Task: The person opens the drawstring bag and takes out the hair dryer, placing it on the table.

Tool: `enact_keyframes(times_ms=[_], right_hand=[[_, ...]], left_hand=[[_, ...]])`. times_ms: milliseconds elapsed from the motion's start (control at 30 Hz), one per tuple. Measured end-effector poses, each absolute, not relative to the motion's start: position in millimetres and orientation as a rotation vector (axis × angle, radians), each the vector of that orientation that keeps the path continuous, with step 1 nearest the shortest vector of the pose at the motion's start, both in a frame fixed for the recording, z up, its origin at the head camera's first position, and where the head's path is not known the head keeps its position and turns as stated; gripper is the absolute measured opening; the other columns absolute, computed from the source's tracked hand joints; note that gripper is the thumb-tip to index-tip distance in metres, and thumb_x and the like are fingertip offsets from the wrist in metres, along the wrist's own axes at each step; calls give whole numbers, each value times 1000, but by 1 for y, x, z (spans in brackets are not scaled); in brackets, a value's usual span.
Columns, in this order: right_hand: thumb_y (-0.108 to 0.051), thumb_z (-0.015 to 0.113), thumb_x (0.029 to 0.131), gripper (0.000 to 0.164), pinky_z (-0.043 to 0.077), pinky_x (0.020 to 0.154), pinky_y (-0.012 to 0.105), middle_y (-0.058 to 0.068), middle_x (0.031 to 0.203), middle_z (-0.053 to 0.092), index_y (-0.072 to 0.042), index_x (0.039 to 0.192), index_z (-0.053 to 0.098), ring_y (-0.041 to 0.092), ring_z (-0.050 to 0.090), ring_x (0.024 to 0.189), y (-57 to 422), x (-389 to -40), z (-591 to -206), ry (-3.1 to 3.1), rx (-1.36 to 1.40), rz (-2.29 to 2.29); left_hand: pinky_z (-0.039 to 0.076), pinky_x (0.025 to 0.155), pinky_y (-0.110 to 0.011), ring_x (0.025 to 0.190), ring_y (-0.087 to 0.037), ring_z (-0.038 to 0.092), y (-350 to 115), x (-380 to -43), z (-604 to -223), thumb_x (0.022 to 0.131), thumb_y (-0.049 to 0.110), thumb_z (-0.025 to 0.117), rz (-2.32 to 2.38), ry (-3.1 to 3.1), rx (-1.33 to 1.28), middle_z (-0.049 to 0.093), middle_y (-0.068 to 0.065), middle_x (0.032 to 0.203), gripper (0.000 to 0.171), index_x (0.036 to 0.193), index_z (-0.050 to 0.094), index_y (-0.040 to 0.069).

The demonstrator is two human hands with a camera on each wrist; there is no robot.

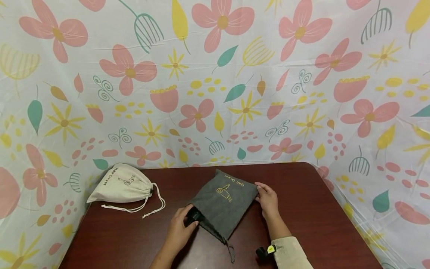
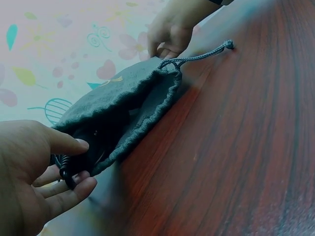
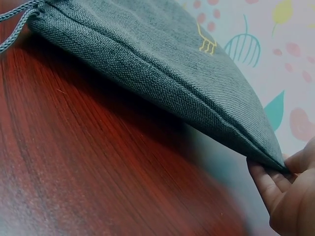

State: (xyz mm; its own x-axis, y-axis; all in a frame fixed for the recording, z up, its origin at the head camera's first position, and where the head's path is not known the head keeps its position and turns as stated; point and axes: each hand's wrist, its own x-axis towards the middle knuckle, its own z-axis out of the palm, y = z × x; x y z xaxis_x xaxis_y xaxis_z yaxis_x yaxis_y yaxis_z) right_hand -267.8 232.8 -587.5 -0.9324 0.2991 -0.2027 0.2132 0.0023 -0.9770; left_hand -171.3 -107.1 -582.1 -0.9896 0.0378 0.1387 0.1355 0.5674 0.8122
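A grey drawstring bag (image 1: 231,209) printed "Hair Dryer" lies tilted at the table's middle, its mouth gaping toward the near left. At that mouth my left hand (image 1: 178,229) holds a black hair dryer (image 1: 194,215) between thumb and fingers; most of it is hidden inside the bag. The left wrist view shows its ribbed cord end with a hanging loop (image 2: 65,172) beside the fingers. My right hand (image 1: 268,200) pinches the bag's far right bottom corner, seen closely in the right wrist view. The bag's grey drawstring (image 2: 206,53) dangles from the mouth's other end.
On the table's left, a cream drawstring bag (image 1: 122,186), also printed "Hair Dryer", lies drawn closed with its white cords (image 1: 159,209) loose. A floral cloth (image 1: 215,93) hangs behind the dark red-brown table (image 1: 329,239).
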Motion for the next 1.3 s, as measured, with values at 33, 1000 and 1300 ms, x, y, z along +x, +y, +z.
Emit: enact_keyframes(times_ms=[33,1000,1300], right_hand=[[-23,47,108,38,52,77,24,4,125,55,-4,139,59,9,53,88,233,-268,-587,-2180,-558,2102],[-27,46,108,42,51,80,23,4,140,49,-5,143,54,8,51,94,249,-266,-584,-2178,-577,2101],[-28,44,109,41,52,80,22,6,142,50,-8,142,56,10,53,104,253,-265,-589,-2225,-581,2072]], left_hand=[[54,79,-32,99,-20,67,-107,-171,-582,83,13,82,-1397,-2680,-154,64,-7,127,61,139,60,17],[51,87,-38,107,-20,64,-119,-173,-583,81,4,80,-1415,-2605,-171,66,1,122,62,135,63,29],[50,90,-38,112,-20,64,-123,-173,-582,80,0,79,-1405,-2594,-185,66,-1,125,64,135,62,28]])
